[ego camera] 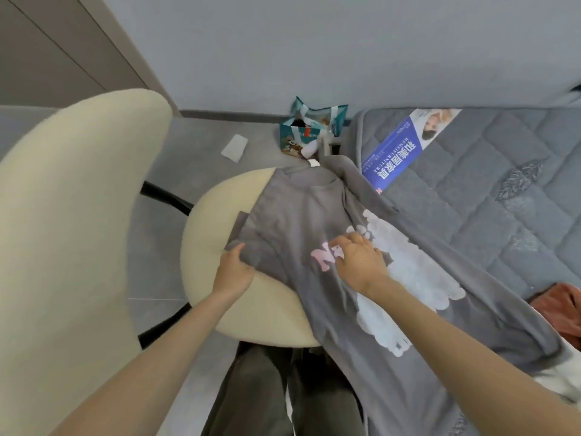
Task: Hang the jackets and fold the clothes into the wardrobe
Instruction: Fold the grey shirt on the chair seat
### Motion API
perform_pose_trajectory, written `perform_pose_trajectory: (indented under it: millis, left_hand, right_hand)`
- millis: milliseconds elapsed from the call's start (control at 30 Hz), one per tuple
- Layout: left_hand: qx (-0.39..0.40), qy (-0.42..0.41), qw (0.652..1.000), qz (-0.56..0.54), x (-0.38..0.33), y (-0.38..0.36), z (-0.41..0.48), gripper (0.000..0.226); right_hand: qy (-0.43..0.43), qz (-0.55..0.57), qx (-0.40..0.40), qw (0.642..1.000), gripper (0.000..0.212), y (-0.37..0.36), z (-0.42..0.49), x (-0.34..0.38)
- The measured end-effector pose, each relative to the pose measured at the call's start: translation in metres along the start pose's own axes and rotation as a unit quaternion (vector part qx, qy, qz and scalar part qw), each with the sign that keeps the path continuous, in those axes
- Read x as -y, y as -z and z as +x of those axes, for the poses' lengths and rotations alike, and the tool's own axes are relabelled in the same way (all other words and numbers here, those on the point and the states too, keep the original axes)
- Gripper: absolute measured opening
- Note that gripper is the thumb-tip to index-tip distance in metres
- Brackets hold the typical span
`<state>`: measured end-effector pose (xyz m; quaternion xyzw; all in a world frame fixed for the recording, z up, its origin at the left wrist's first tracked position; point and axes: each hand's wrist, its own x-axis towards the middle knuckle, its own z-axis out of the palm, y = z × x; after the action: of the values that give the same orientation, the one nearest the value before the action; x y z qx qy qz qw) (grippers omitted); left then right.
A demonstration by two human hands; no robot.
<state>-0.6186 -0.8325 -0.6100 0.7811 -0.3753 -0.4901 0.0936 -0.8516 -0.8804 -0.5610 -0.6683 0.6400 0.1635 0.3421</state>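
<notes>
A grey T-shirt (292,221) with a white cloud print and pink letters lies spread across the cream chair seat (207,234) and the edge of the mattress. My left hand (234,272) pinches the shirt's left sleeve edge, which is folded inward. My right hand (358,259) rests flat on the printed chest, fingers spread, pressing the cloth down.
The cream chair back (72,221) rises at the left. A grey quilted mattress (490,190) with a blue label fills the right. A rust-coloured garment (556,309) lies at the right edge. A patterned bag (311,127) and a white paper (234,147) sit on the floor.
</notes>
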Motion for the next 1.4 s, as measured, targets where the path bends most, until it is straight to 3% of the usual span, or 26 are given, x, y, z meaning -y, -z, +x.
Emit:
perform_pose_trajectory:
  millis: [333, 467, 600, 700, 767, 867, 1000, 1233, 1333, 1400]
  left_hand:
    - [0.004, -0.008, 0.995, 0.103, 0.032, 0.001, 0.071, 0.067]
    - [-0.025, -0.018, 0.988, 0.149, 0.050, 0.002, 0.078, 0.056]
    - [-0.024, -0.023, 0.979, 0.199, 0.063, 0.004, 0.071, 0.034]
    - [-0.111, -0.123, 0.976, 0.142, 0.065, 0.010, 0.057, 0.026]
    - [-0.147, -0.235, 0.949, 0.148, 0.063, 0.016, 0.049, 0.022]
    - [-0.131, -0.301, 0.935, 0.137, 0.058, 0.022, 0.041, 0.016]
    - [-0.107, -0.241, 0.961, 0.083, 0.057, 0.026, 0.024, 0.025]
    - [-0.120, -0.039, 0.980, 0.155, 0.074, 0.037, 0.015, 0.023]
    - [-0.066, 0.050, 0.991, 0.104, 0.078, 0.043, 0.016, 0.025]
    - [-0.013, 0.101, 0.995, 0.019, 0.075, 0.045, 0.019, 0.025]
  right_hand:
    - [0.100, -0.042, -0.026, 0.994, 0.045, -0.024, 0.078, 0.067]
    - [0.148, -0.063, -0.042, 0.986, 0.050, -0.028, 0.106, 0.088]
    - [0.182, -0.078, 0.002, 0.980, 0.056, -0.042, 0.136, 0.108]
    - [0.202, -0.131, 0.065, 0.968, 0.052, -0.052, 0.150, 0.119]
    - [0.215, -0.155, 0.071, 0.962, 0.039, -0.054, 0.153, 0.123]
    - [0.251, -0.099, 0.038, 0.962, 0.026, -0.051, 0.150, 0.124]
    - [0.286, -0.002, 0.041, 0.957, 0.024, -0.043, 0.143, 0.120]
    - [0.272, 0.077, 0.092, 0.955, 0.020, -0.061, 0.136, 0.128]
    - [0.224, 0.135, 0.143, 0.954, 0.031, -0.068, 0.132, 0.116]
    - [0.182, 0.194, 0.119, 0.957, 0.033, -0.070, 0.128, 0.104]
